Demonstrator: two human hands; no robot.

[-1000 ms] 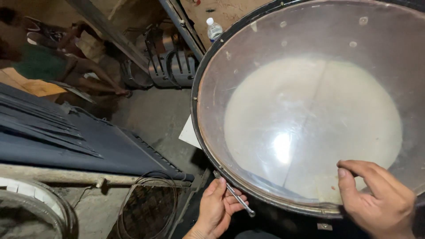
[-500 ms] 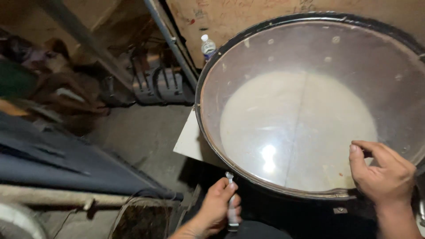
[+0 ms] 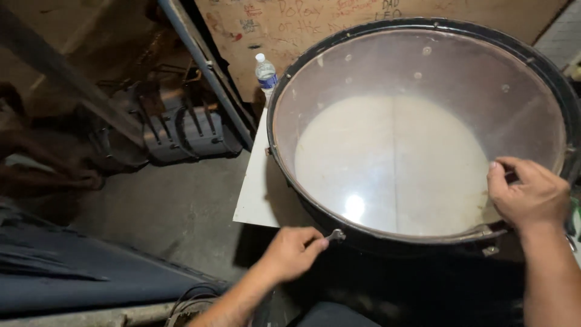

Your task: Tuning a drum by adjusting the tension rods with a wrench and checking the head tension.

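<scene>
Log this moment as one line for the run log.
left hand: holds small metal tool at drum rim | right hand: rests on the clear head at near rim | water bottle: upright behind drum

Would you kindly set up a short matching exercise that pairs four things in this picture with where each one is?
Things:
1. left hand
2. right hand
3. water bottle
4. white board

Places:
A. lying flat beneath the drum
B. standing behind the drum's far left rim
C. holding a small metal tool at the near rim
D. resting on the clear drumhead at the near right rim

Pairs: 1-C, 2-D, 3-B, 4-A
</scene>
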